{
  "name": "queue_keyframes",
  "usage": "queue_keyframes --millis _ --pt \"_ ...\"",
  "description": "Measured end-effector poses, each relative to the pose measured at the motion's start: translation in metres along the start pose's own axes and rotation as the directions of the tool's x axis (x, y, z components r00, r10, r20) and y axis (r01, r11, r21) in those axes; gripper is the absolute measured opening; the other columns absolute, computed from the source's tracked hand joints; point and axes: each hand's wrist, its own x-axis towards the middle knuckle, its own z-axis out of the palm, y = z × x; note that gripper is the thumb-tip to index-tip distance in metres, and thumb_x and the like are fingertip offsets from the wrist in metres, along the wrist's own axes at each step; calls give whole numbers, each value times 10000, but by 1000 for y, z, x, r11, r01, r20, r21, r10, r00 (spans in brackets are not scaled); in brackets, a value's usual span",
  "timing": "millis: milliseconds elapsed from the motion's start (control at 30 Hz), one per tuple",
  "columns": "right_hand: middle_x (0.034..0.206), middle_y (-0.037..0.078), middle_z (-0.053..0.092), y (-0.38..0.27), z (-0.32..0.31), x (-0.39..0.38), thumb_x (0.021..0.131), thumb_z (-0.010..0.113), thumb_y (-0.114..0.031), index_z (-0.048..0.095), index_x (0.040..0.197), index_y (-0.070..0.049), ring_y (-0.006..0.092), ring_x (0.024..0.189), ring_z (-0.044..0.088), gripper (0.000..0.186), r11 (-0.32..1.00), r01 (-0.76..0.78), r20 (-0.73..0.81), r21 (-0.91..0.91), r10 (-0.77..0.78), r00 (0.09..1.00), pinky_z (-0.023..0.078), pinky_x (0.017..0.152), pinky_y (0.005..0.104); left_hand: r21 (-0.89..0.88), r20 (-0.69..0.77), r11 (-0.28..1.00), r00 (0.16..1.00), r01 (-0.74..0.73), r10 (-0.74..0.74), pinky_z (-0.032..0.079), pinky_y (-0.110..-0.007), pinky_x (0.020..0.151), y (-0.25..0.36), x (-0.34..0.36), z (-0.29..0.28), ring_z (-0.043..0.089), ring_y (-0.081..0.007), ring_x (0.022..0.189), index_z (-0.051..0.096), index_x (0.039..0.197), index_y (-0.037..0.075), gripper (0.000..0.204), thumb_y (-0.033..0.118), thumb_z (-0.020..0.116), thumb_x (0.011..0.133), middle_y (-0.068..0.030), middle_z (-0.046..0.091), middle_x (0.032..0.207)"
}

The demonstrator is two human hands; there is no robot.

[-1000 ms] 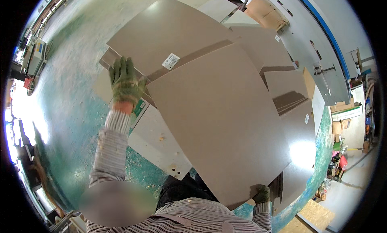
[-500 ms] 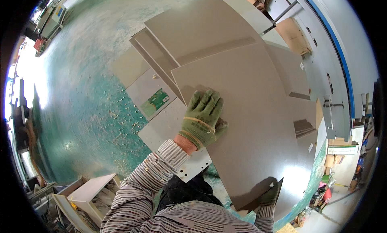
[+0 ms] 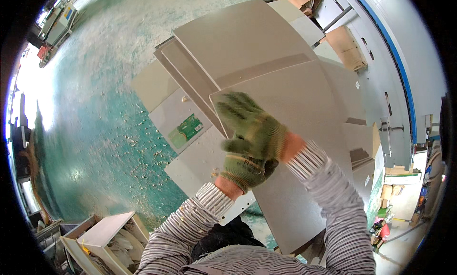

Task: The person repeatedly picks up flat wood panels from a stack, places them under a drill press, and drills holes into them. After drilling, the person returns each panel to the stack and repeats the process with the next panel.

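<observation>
Right hand (image 3: pixel 252 125) blurred, fingers extended, gripping nothing visible, crosses left hand (image 3: pixel 243 171), grip hidden, cannot tell; both over grey-brown panel (image 3: pixel 295 203).

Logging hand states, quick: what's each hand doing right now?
Left hand: cannot be told; its fingers are mostly hidden.
Right hand: open, fingers extended over the grey-brown panel.

A mottled green floor (image 3: pixel 95 118) is spreading leftward, pale debris (image 3: pixel 135 144) lying over it. White light (image 3: pixel 35 113) is glaring at the left edge. A grey, blue-striped structure (image 3: pixel 378 70) is lining the right, and a pale box-like cabinet (image 3: pixel 105 230) is standing lower left.
</observation>
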Motion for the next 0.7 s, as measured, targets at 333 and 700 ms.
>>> queue_keyframes --millis 333,700 --pt "1629 156 247 72 -6 22 971 372 -645 282 1563 -82 320 1519 193 822 929 48 317 -368 76 945 89 1239 482 61 -136 998 991 27 -18 367 -574 1099 5 1 2 557 -371 1233 628 1240 15 607 345 729 741 -178 616 1278" --pt "1606 189 284 239 -112 -136 990 443 -556 296 1547 -59 361 1499 229 761 509 -771 -119 -382 800 588 167 1225 483 132 -76 991 997 22 -12 201 -599 1192 18 6 8 396 -391 1407 570 1331 18 683 364 722 761 -182 500 1447"
